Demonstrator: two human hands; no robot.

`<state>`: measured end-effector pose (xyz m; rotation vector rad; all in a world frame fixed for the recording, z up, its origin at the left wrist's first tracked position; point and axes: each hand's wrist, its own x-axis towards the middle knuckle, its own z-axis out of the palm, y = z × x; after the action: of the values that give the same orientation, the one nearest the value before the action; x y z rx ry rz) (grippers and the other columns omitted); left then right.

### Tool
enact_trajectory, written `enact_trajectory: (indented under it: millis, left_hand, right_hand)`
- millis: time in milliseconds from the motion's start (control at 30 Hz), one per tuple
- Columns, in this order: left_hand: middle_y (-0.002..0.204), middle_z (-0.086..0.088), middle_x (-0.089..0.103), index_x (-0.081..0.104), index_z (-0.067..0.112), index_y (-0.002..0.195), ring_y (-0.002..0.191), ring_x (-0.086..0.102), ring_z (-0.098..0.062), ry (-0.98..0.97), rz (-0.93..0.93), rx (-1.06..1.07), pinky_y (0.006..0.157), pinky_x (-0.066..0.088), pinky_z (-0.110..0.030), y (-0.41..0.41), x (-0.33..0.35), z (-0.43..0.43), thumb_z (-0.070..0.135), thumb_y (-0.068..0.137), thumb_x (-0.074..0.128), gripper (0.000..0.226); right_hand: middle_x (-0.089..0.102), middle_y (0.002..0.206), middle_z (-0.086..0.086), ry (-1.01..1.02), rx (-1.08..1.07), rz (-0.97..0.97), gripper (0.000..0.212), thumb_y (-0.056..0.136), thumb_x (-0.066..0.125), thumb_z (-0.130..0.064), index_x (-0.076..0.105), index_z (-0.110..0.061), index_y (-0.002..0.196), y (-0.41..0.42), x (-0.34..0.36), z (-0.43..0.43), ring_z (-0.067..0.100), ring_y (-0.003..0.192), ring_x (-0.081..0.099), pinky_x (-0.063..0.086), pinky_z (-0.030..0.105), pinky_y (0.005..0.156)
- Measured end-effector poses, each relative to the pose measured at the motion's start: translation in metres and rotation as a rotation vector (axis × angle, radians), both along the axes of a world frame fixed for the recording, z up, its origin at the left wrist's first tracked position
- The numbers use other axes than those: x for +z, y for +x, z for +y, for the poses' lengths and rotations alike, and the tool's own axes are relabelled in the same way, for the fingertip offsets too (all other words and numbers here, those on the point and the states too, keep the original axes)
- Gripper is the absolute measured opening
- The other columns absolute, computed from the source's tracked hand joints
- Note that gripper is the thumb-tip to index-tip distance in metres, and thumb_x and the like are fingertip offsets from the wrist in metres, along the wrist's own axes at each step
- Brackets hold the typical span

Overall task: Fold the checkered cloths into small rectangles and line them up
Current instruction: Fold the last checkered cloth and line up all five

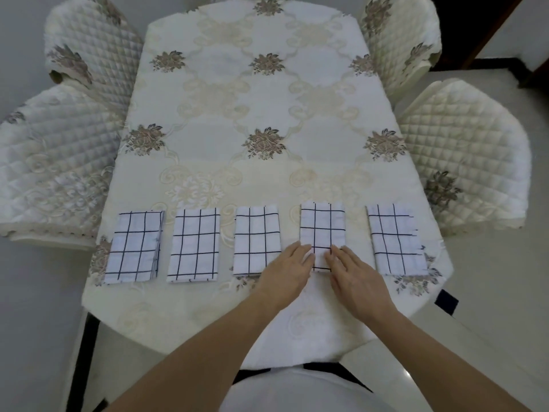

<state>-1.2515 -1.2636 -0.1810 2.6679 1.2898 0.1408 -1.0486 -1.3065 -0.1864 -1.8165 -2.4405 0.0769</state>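
Several white cloths with dark checks lie folded into small rectangles in a row near the table's front edge. The fourth cloth from the left (pixel 322 226) has both hands on its near end. My left hand (pixel 286 269) lies flat with its fingertips on the cloth's near left corner. My right hand (pixel 355 273) lies flat with its fingers on the near right part. Beside them are the middle cloth (pixel 256 237) on the left and the far right cloth (pixel 396 239). Neither hand grips anything; the fingers are spread and press down.
The table (pixel 267 114) wears a cream cloth with flower motifs. Quilted chairs stand on both sides, two on the left (pixel 59 162) and two on the right (pixel 466 162). The two leftmost folded cloths (pixel 135 246) (pixel 194 243) lie by the left edge.
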Motion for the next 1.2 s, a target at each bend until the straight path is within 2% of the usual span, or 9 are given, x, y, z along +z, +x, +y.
enact_trajectory:
  millis: [100,233,433,567,700,767,900,1033,1200]
  left_hand:
    - [0.131,-0.011,0.060,0.063,0.008,0.122,0.125,0.055,-0.030,-0.025,0.022,0.040,0.080,0.061,-0.038,0.018,-0.012,-0.008,0.022,0.078,0.080,0.050]
    - [0.126,-0.011,0.064,0.066,0.008,0.120,0.120,0.060,-0.029,-0.001,0.047,0.104,0.089,0.056,-0.032,0.030,-0.011,-0.014,0.022,0.073,0.085,0.053]
    - [0.124,-0.012,0.065,0.067,0.006,0.118,0.119,0.060,-0.030,0.068,-0.007,0.148,0.096,0.053,-0.035,0.040,-0.024,-0.019,0.011,0.075,0.083,0.047]
    - [0.124,-0.012,0.064,0.066,0.006,0.118,0.119,0.059,-0.029,0.047,-0.066,0.198,0.085,0.059,-0.034,0.046,-0.026,-0.022,0.006,0.076,0.081,0.045]
    - [0.122,-0.012,0.064,0.065,0.006,0.117,0.118,0.058,-0.029,0.051,-0.087,0.185,0.091,0.056,-0.033,0.047,-0.025,-0.023,0.004,0.080,0.077,0.039]
    - [0.121,-0.010,0.063,0.065,0.008,0.116,0.116,0.057,-0.026,0.036,-0.097,0.189,0.086,0.058,-0.031,0.047,-0.021,-0.021,0.004,0.082,0.074,0.035]
    - [0.120,-0.010,0.062,0.064,0.008,0.115,0.115,0.058,-0.026,0.019,-0.101,0.176,0.087,0.057,-0.032,0.044,-0.020,-0.016,0.005,0.088,0.068,0.028]
    - [0.116,-0.005,0.062,0.064,0.011,0.109,0.112,0.058,-0.023,-0.003,-0.114,0.183,0.079,0.058,-0.029,0.042,-0.020,-0.015,0.007,0.091,0.065,0.019]
    - [0.114,-0.004,0.062,0.064,0.012,0.106,0.111,0.057,-0.023,-0.002,-0.098,0.170,0.080,0.057,-0.029,0.039,-0.021,-0.015,0.005,0.081,0.074,0.028]
  right_hand:
    - [0.062,0.134,0.015,-0.027,0.052,0.027,0.043,0.088,0.063,-0.014,0.062,-0.006,0.130,0.021,-0.006,-0.001,0.033,0.123,0.061,0.059,0.039,0.085]
    - [0.061,0.136,0.014,-0.043,0.122,0.034,0.046,0.090,0.045,-0.016,0.062,-0.006,0.131,0.031,-0.014,0.002,0.032,0.124,0.061,0.059,0.037,0.082]
    - [0.060,0.137,0.014,-0.060,0.159,0.027,0.051,0.089,0.036,-0.013,0.064,-0.006,0.130,0.042,-0.019,0.008,0.031,0.124,0.061,0.059,0.037,0.086]
    - [0.057,0.141,0.013,-0.098,0.174,0.016,0.048,0.087,0.048,-0.011,0.061,-0.008,0.133,0.054,-0.020,0.014,0.032,0.128,0.057,0.058,0.039,0.087]
    - [0.055,0.144,0.012,-0.149,0.200,0.032,0.055,0.081,0.069,-0.002,0.060,-0.009,0.134,0.060,-0.018,0.018,0.032,0.131,0.055,0.059,0.040,0.085]
    - [0.056,0.142,0.012,-0.159,0.189,0.039,0.058,0.076,0.075,-0.002,0.061,-0.009,0.132,0.059,-0.016,0.020,0.032,0.129,0.056,0.059,0.038,0.083]
    - [0.057,0.142,0.011,-0.167,0.179,0.048,0.058,0.077,0.076,-0.002,0.061,-0.010,0.132,0.055,-0.015,0.019,0.034,0.129,0.056,0.059,0.040,0.084]
    - [0.058,0.141,0.011,-0.167,0.157,0.046,0.057,0.077,0.074,-0.001,0.061,-0.011,0.132,0.053,-0.016,0.018,0.034,0.129,0.056,0.060,0.042,0.083]
    - [0.056,0.144,0.007,-0.154,0.138,0.085,0.060,0.078,0.072,0.001,0.059,-0.012,0.135,0.050,-0.013,0.016,0.030,0.131,0.055,0.060,0.041,0.081]
